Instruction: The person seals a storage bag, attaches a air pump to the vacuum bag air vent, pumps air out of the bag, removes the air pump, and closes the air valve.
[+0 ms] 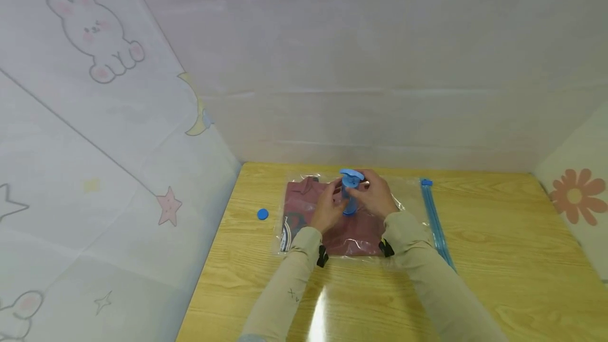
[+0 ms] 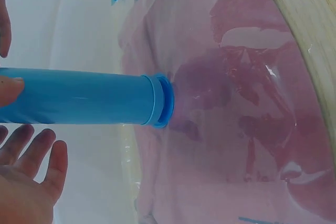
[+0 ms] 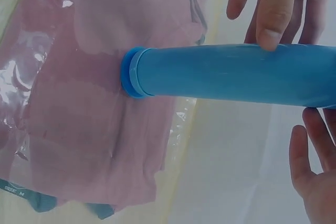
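A blue hand pump (image 1: 350,194) stands upright, its flared base set against the clear storage bag (image 1: 413,194). Inside the bag lies a folded maroon garment (image 1: 351,236). My left hand (image 1: 328,209) holds the pump's barrel from the left, thumb along its side, as the right wrist view shows. From the right, my right hand (image 1: 377,194) grips the upper barrel just under the handle (image 1: 351,174), thumb across the front. In the left wrist view the pump barrel (image 2: 89,97) meets the plastic over the garment (image 2: 210,145).
A small blue round cap (image 1: 263,214) lies on the wooden table (image 1: 513,247), left of the bag. Along the bag's right edge runs a blue zip strip (image 1: 437,223) with a slider (image 1: 426,182) at its far end. A pale wall (image 1: 361,131) rises behind the table.
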`<action>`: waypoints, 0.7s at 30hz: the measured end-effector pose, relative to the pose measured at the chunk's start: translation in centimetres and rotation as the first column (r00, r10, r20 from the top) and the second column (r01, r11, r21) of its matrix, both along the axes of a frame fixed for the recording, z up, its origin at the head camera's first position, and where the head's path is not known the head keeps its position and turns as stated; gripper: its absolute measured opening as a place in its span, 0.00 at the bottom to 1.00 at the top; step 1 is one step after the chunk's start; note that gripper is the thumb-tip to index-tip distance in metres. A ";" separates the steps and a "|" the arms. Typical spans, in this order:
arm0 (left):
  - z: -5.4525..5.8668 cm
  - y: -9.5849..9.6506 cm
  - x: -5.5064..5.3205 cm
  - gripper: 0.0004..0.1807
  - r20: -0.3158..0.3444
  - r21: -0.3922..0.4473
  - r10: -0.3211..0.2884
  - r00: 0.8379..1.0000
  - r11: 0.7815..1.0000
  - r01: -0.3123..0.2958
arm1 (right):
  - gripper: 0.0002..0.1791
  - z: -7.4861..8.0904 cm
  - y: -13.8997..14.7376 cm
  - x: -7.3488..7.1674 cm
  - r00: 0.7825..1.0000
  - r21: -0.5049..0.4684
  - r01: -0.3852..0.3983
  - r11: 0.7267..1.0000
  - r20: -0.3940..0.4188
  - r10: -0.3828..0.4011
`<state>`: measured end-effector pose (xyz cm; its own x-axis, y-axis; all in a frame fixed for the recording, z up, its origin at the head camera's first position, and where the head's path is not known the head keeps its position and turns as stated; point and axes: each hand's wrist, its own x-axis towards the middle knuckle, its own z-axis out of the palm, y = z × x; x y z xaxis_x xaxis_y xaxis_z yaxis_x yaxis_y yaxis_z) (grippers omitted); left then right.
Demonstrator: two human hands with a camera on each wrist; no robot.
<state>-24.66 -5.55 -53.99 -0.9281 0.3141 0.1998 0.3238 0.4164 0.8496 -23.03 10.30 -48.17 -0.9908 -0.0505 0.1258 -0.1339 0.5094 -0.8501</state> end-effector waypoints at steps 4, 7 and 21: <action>-0.1 -0.1 -0.1 0.34 -0.005 -0.018 -0.009 1.000 1.000 0.009 | 0.29 -0.2 0.0 -0.2 1.000 0.010 0.005 1.000 -0.026 -0.005; -0.5 -0.5 0.1 0.34 0.022 -0.094 0.016 1.000 0.995 -0.014 | 0.29 -0.3 -0.1 -0.3 1.000 0.045 0.006 0.999 -0.026 -0.005; -5.4 -4.7 1.5 0.43 0.155 -0.633 0.134 0.979 0.774 -0.005 | 0.29 0.2 -0.4 -0.4 1.000 0.145 0.018 0.989 -0.015 -0.016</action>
<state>-23.15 -10.26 -59.40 -0.9511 0.2429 -0.1911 0.1409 0.8910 0.4315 -23.39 9.94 -47.96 -0.9899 -0.0522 0.1317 -0.1350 0.6293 -0.7654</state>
